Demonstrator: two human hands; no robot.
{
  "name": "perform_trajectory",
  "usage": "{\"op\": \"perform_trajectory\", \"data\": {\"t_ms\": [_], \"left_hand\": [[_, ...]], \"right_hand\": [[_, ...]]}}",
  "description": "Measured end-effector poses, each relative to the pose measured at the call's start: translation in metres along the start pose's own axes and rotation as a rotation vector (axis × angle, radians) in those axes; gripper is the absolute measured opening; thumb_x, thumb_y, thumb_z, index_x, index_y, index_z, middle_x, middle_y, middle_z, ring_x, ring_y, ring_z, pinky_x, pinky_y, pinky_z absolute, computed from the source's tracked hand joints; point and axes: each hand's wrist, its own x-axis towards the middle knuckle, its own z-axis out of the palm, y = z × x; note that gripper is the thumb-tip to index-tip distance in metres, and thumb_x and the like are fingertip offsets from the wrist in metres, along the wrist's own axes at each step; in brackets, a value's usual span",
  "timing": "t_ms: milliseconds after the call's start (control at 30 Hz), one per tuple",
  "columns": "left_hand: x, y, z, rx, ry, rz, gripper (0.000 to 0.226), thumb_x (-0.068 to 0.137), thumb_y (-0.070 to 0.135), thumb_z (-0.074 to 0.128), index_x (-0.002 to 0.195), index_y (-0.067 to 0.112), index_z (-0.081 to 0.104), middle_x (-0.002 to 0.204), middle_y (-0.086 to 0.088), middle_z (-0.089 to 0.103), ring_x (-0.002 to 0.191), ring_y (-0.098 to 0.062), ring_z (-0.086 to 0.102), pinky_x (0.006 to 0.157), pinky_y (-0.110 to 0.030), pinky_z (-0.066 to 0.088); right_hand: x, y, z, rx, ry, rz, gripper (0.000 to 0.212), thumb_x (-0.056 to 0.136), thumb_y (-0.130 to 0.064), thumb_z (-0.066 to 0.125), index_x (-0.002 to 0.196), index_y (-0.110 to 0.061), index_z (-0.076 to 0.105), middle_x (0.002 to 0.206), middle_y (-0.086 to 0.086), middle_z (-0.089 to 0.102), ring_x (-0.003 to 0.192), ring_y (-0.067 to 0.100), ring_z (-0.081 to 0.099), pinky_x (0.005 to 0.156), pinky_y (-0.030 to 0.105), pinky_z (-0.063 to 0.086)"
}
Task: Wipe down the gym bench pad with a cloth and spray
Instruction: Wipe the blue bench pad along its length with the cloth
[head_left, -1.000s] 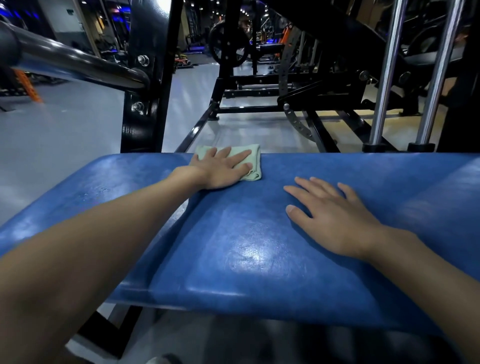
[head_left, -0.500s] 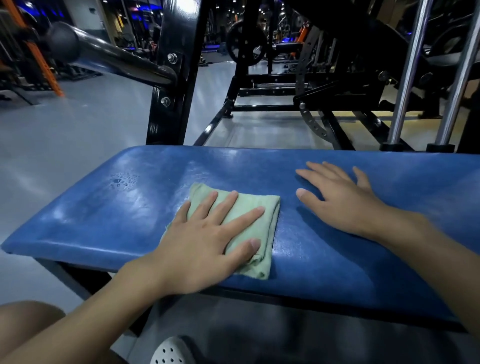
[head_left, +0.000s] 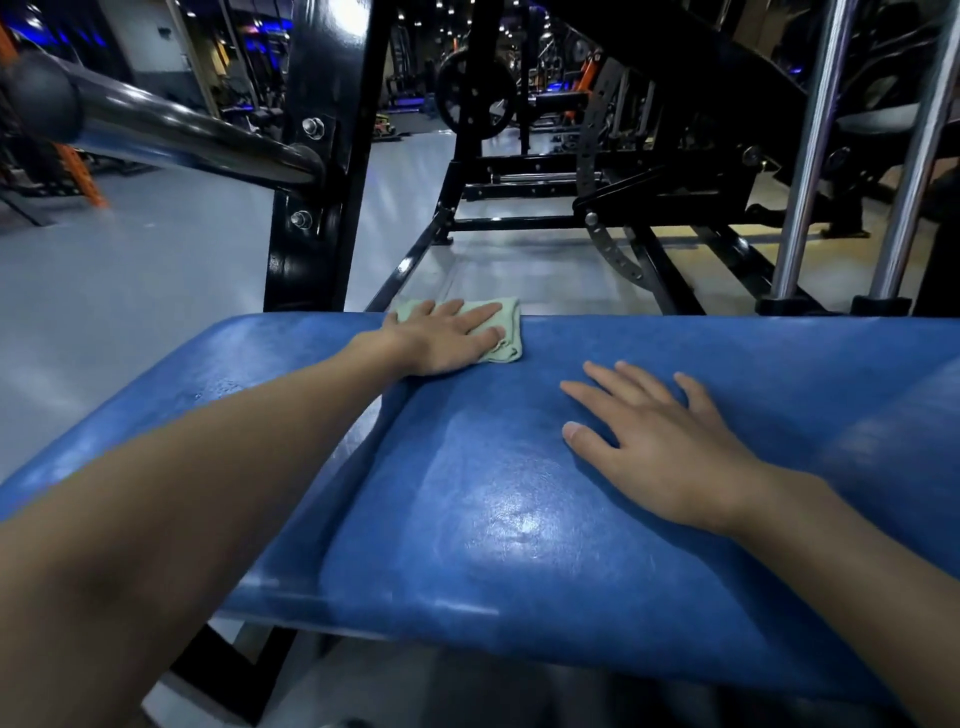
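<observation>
left hand (head_left: 441, 340) flat on cloth (head_left: 506, 332) | now at pad's (head_left: 493, 519) far edge (was near) | right hand (head_left: 660, 441) spread, unmoved

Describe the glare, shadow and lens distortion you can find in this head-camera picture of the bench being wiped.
Head view: overhead glare streaks the blue pad; the left arm throws a dark shadow beside it; wide-angle lens bows the chrome posts; background machines dim and soft.

Left hand (head_left: 441, 338) flat, palm down, arm fully extended forward. Right hand (head_left: 660, 447) flat, fingers spread, palm down.
</observation>
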Motion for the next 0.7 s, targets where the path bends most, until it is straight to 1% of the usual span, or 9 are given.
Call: {"op": "perform_trajectory", "data": {"t_ms": [100,233,300,367,467,567,633,700], "left_hand": [[-0.016,-0.001,0.007,0.001,0.017,0.024,0.058,0.093,0.073,0.016,0.149,0.061,0.004,0.167,0.01,0.001,0.153,-0.022,-0.003,0.119,-0.058,-0.003],[-0.078,-0.003,0.02,-0.012,0.042,0.091,0.055,0.093,0.073,0.016,0.146,0.065,0.004,0.167,0.013,-0.003,0.153,-0.019,-0.006,0.12,-0.055,-0.003],[-0.121,-0.004,0.027,0.018,0.047,0.121,0.062,0.084,0.079,0.007,0.145,0.067,0.0,0.166,0.013,-0.006,0.153,-0.017,-0.007,0.121,-0.054,-0.001],[-0.167,-0.004,0.034,0.043,0.062,0.149,0.068,0.073,0.081,-0.004,0.141,0.07,-0.008,0.165,0.016,-0.01,0.152,-0.015,-0.01,0.121,-0.052,0.0],[-0.217,-0.003,0.041,0.056,0.087,0.154,0.065,0.071,0.079,-0.011,0.136,0.073,-0.016,0.163,0.019,-0.016,0.151,-0.013,-0.018,0.121,-0.048,-0.003],[-0.224,-0.002,0.043,0.045,0.101,0.136,0.064,0.072,0.079,-0.01,0.136,0.073,-0.014,0.164,0.018,-0.013,0.151,-0.013,-0.016,0.121,-0.048,-0.002],[-0.211,-0.004,0.041,0.035,0.109,0.134,0.066,0.072,0.079,-0.008,0.138,0.073,-0.012,0.165,0.017,-0.009,0.151,-0.014,-0.012,0.121,-0.05,0.001],[-0.189,-0.008,0.039,0.037,0.09,0.132,0.066,0.073,0.08,-0.004,0.139,0.072,-0.009,0.165,0.016,-0.007,0.151,-0.013,-0.011,0.12,-0.053,0.002]], "right_hand": [[0.0,0.0,0.0,0.006,-0.005,-0.001,0.059,0.097,-0.062,0.016,0.153,-0.045,0.013,0.164,-0.019,-0.002,0.149,0.004,-0.01,0.12,0.05,-0.007],[0.0,0.0,0.0,0.005,-0.002,0.004,0.06,0.096,-0.062,0.016,0.153,-0.046,0.013,0.164,-0.019,-0.001,0.149,0.004,-0.009,0.12,0.05,-0.007],[-0.001,-0.001,-0.001,0.002,0.002,0.004,0.06,0.096,-0.063,0.016,0.153,-0.045,0.013,0.164,-0.018,0.0,0.15,0.004,-0.008,0.12,0.049,-0.007],[-0.002,-0.001,-0.001,0.012,0.001,0.0,0.06,0.096,-0.062,0.015,0.154,-0.045,0.013,0.164,-0.018,0.0,0.15,0.004,-0.008,0.12,0.049,-0.008],[-0.005,-0.002,-0.002,0.019,-0.008,0.001,0.059,0.097,-0.061,0.017,0.154,-0.044,0.015,0.164,-0.017,0.001,0.15,0.005,-0.006,0.12,0.049,-0.007],[-0.002,-0.004,-0.007,0.002,-0.011,0.012,0.059,0.098,-0.061,0.023,0.153,-0.042,0.019,0.164,-0.016,0.003,0.151,0.007,-0.003,0.12,0.052,-0.005],[0.003,-0.008,-0.009,0.013,0.021,-0.005,0.059,0.098,-0.06,0.027,0.153,-0.04,0.023,0.165,-0.014,0.003,0.151,0.008,-0.003,0.12,0.052,-0.005],[0.009,-0.014,-0.008,0.044,0.024,-0.023,0.059,0.097,-0.06,0.025,0.153,-0.041,0.021,0.165,-0.015,0.002,0.151,0.007,-0.004,0.12,0.051,-0.006]]}}
